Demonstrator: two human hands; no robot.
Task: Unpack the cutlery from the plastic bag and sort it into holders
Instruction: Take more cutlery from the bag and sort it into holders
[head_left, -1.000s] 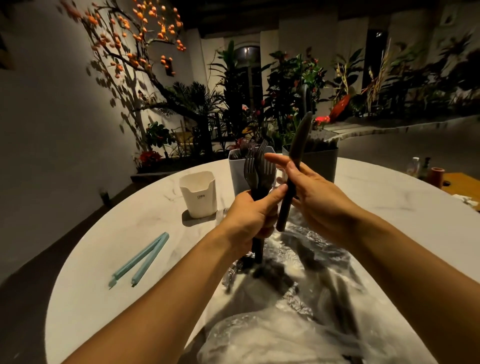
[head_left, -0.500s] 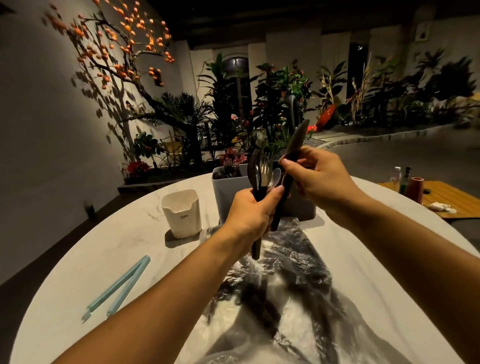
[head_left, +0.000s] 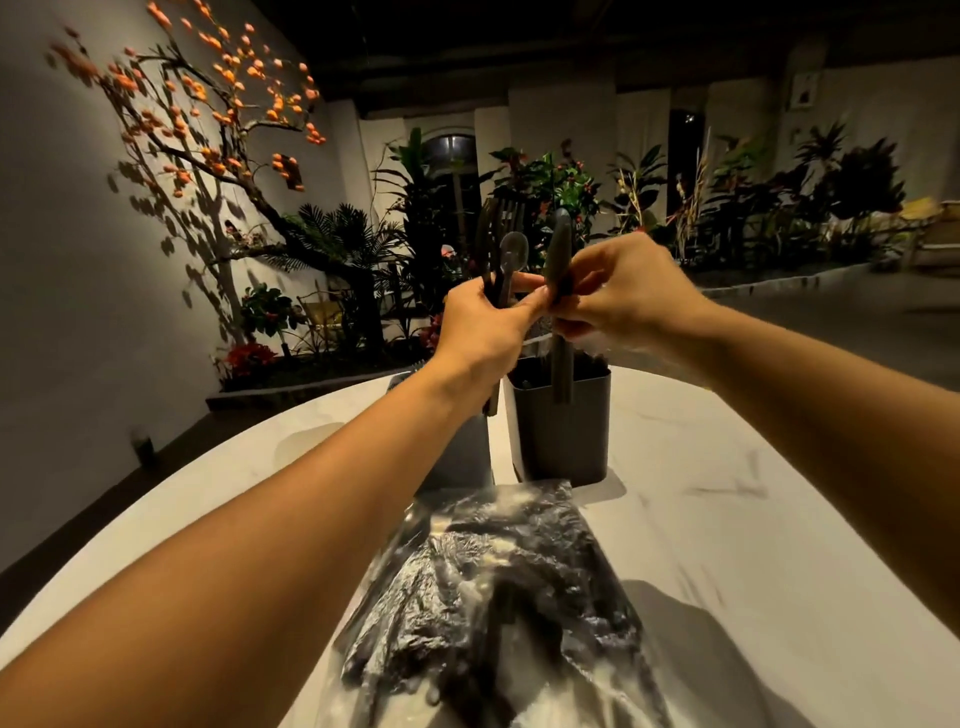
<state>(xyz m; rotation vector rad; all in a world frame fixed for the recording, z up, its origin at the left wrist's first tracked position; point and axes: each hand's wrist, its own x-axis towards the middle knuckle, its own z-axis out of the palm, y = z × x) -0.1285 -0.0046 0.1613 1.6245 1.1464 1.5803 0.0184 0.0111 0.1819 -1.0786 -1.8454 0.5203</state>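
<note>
Two hands meet high over the middle of the scene. The left hand (head_left: 485, 325) curls its fingers round a small bunch of dark plastic cutlery (head_left: 501, 249) — a spoon bowl and fork tines stand up above the fist, the handles poke out below the wrist. Just at its 3 o'clock, touching it at the fingertips, the right hand (head_left: 621, 299) pinches a single dark plastic utensil (head_left: 558, 306) between thumb and fingers; this piece hangs nearly upright, its lower end in front of the dark rectangular holder (head_left: 563, 431) that stands on the counter directly beneath. Whether that end is inside the holder or only in front of it I cannot tell.

At the dark holder's 9 o'clock, just beside it, a second grey holder (head_left: 462, 457) is largely hidden behind the left forearm. At 6 o'clock from both holders lies the crumpled clear plastic bag (head_left: 498, 597), dark cutlery showing through its film — it spreads toward the near edge of the round white marbled counter (head_left: 727, 493). Beyond the counter, at 12 o'clock, stand green potted plants (head_left: 545, 182); at 10 o'clock a branch with orange blossoms (head_left: 208, 104) climbs the wall.
</note>
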